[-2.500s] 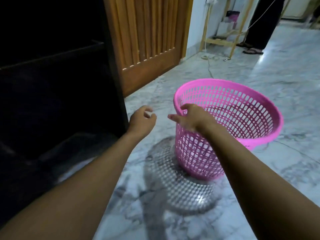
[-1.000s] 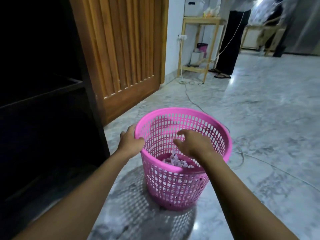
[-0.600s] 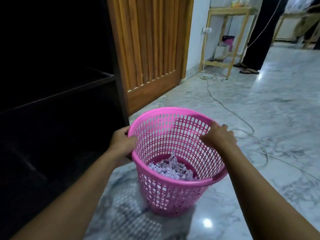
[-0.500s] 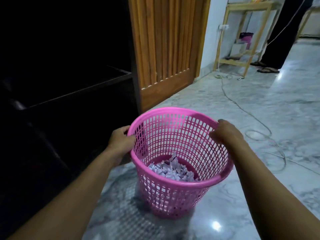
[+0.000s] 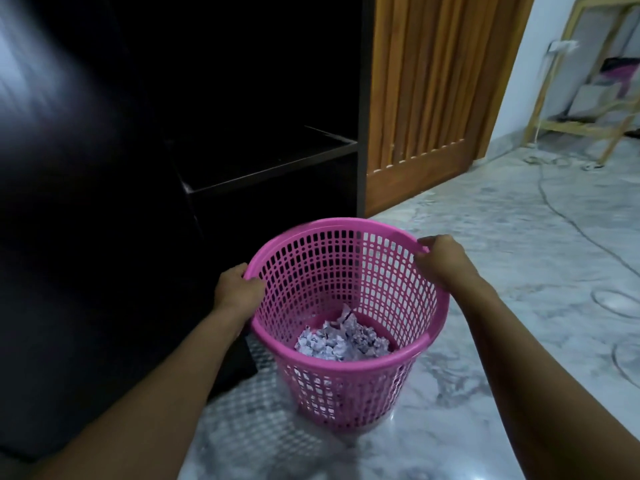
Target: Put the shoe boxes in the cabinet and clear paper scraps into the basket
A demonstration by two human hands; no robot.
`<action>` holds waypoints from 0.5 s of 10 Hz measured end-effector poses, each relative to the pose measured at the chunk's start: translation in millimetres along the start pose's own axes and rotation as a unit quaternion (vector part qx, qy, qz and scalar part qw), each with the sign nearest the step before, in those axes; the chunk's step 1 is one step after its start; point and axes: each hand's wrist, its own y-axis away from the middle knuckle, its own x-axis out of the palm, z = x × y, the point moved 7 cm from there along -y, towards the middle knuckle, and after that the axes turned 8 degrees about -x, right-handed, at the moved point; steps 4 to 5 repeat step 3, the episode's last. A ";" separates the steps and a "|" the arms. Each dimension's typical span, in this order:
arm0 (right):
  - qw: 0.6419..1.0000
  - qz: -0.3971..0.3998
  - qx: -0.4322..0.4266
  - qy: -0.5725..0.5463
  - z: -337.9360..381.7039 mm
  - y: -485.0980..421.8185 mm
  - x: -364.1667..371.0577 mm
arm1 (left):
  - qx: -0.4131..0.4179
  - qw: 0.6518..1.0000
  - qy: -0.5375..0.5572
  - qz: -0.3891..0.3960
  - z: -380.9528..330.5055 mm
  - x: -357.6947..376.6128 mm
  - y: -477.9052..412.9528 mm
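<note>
Left hand (image 5: 237,289) grips basket (image 5: 349,389) rim at 9 o'clock, right hand (image 5: 441,259) at 2 o'clock, fingers curled over. Scraps (image 5: 341,341) inside. Cabinet (image 5: 242,174) just beside at 10; open floor (image 5: 519,237) toward 3.

Marble floor (image 5: 502,393) bears pink basket (image 5: 349,400) and cables (image 5: 568,220).

Grey marble floor (image 5: 502,237), slatted wooden door (image 5: 433,81), white wall (image 5: 526,98), light-wood rack (image 5: 588,125), cable (image 5: 573,221) across floor.

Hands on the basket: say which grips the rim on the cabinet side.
The left hand: it grips the pink basket rim beside the dark cabinet; the right hand grips the floor side.
</note>
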 end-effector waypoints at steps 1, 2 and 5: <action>1.000 0.017 0.003 -0.016 1.7 -1.5 4.9 | 0.047 0.999 -0.024 -0.003 -12.3 2.2 5.1; 0.999 0.021 -0.013 -0.038 15.9 -4.6 5.1 | 0.149 0.987 -0.040 0.035 -46.4 15.5 15.8; 0.997 -0.010 -0.064 -0.047 48.4 -5.5 -8.6 | 0.182 0.977 -0.062 0.088 -84.8 26.3 25.4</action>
